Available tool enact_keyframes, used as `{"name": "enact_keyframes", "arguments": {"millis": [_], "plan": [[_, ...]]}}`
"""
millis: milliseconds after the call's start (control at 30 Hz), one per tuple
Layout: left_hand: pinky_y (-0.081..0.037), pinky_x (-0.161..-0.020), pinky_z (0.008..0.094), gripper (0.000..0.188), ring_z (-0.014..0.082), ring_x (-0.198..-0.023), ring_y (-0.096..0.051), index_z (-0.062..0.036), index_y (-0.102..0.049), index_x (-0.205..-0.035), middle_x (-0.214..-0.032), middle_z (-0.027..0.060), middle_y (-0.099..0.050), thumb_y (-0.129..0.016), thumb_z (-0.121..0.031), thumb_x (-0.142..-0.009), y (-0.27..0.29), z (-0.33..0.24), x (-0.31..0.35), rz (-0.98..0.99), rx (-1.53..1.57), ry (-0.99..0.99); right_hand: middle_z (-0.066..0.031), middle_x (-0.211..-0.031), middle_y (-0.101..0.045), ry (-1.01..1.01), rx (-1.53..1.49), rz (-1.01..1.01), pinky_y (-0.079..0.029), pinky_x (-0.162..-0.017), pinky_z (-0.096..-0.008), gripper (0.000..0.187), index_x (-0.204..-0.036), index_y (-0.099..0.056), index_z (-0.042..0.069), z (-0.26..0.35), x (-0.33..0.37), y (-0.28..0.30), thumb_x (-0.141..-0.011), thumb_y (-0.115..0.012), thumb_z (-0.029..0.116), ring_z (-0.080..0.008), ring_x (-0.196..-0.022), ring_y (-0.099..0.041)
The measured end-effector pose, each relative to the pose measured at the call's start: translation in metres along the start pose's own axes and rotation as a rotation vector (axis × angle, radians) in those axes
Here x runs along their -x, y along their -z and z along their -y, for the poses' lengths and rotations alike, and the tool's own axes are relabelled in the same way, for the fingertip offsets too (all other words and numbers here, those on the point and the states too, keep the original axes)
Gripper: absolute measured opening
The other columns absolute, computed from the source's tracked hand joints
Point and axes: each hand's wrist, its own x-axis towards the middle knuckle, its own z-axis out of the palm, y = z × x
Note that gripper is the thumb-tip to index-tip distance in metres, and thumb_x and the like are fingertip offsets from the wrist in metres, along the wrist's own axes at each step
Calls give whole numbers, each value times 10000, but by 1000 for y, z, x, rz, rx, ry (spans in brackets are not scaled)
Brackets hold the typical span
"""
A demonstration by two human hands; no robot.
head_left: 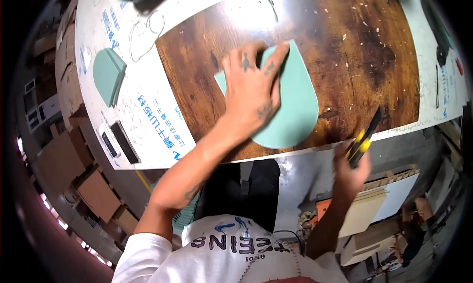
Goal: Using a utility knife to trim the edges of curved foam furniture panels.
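Observation:
A pale green sheet piece, rounded at its near end and straight at its far edge, lies on a dark wood-grain board. My left hand is over it, with bent fingers gripping it at the far edge and hiding part of its left side. Off the board's near right edge, my right hand is closed around a yellow and black utility knife. The knife's dark blade points up and to the right, apart from the green piece.
Left of the board, a stack of green pieces lies on the white tabletop, near a black and white block. Thin string lies behind them. Cardboard boxes stand on the floor at left; boards are stacked at lower right.

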Motion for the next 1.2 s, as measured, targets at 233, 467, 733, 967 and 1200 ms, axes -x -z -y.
{"name": "enact_keyframes", "arguments": {"millis": [233, 467, 733, 967, 1200], "plan": [[-208, -1135, 624, 950, 533, -1422, -253, -28, -244, -1567, -1573, 367, -160, -680, -511, -875, 41, -46, 70, 527, 177, -166, -85, -936, -624, -365, -368, -224, -526, -611, -295, 339, -1092, -529, 6, -63, 96, -41, -880, -752, 149, -176, -661, -650], [-262, -1158, 608, 675, 455, -1430, -362, 39, -385, -1487, -1536, 285, -374, -642, -155, -893, 93, -56, 60, 627, 403, -452, -130, -895, -651, 24, -641, -155, -554, -578, -280, 283, -1095, -523, -41, 29, 100, -30, -913, -684, 106, -158, -668, -650], [-493, -970, 345, 545, 246, -1069, -643, 67, -590, -1292, -1189, 187, -668, -765, -250, -884, 68, 3, -39, 20, 767, 299, -73, -971, -631, 280, 14, -18, -456, -668, -277, 430, -1318, -548, -1, 6, 66, -22, -1006, -623, 286, -149, -780, -569], [-490, -991, 427, 537, 369, -1166, -596, 26, -637, -1265, -1295, 249, -581, -730, -335, -878, 3, 44, -66, -74, 203, -36, -174, -1103, -627, 743, 589, -125, -528, -730, -401, 523, -1399, -518, 48, -23, 32, -32, -923, -706, 154, -303, -870, -625], [-414, -956, 496, 403, 405, -1091, -522, 94, -583, -1227, -1162, 264, -560, -643, -160, -919, -29, 6, -72, -175, -67, -201, -98, -1111, -553, 647, 778, -91, -532, -816, -427, 504, -1340, -601, 52, -25, 39, -41, -859, -748, 80, -301, -943, -617]]}}
